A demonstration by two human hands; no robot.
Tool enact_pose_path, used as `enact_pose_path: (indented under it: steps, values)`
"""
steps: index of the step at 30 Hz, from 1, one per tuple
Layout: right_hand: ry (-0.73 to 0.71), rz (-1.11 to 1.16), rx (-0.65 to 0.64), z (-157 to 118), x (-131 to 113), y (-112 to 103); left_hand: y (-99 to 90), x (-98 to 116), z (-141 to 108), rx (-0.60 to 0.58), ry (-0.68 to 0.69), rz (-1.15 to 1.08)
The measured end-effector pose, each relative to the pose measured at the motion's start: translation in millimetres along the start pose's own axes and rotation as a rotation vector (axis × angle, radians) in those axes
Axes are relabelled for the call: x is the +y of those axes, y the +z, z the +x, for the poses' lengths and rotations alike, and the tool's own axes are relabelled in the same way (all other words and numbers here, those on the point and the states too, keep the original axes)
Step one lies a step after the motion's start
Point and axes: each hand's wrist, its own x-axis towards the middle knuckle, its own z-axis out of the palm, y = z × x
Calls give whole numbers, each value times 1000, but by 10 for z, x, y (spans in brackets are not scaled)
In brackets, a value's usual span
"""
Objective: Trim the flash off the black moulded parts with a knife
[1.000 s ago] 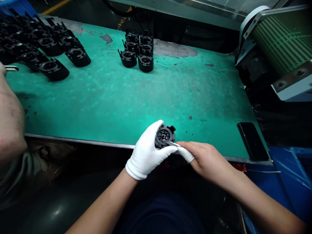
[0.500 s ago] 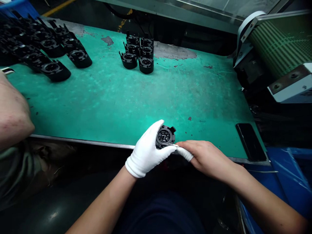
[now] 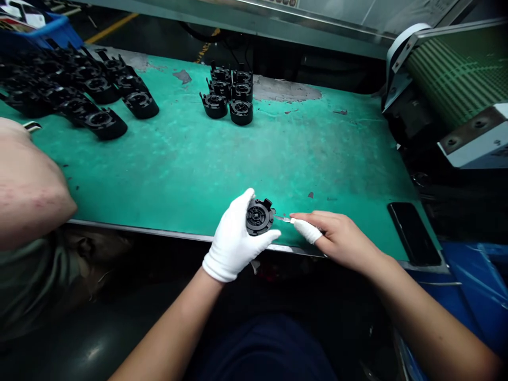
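Note:
My left hand, in a white glove, grips a round black plastic part by its edge over the front of the table. The part's ribbed face and a tab on its rim show. My right hand is bare apart from a white cover on the thumb. Its thumb and fingers pinch a craft knife whose thin blade points left, close to the part's right rim. Whether the tip touches the rim I cannot tell. Most of the knife's handle is hidden in the fingers.
Black housings stand in two short rows at the back of the green table; many more crowd the left. Another person's arm rests at left. A phone lies right, below a conveyor. A blue bin is far left.
The knife blade has moved from across the part's lower edge to beside its right rim. Both hands have shifted slightly; the left hand and part moved left, and the view has turned a little.

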Motion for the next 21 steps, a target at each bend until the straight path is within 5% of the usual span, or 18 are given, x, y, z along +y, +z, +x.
enact_pose_path:
  steps: [7,21]
  values:
    - [-169,-191,-160,388,17,-140,83,-10,22,15,44,43]
    - [-62,-353,-60,335,-100,15,122,6,31,51,52,74]
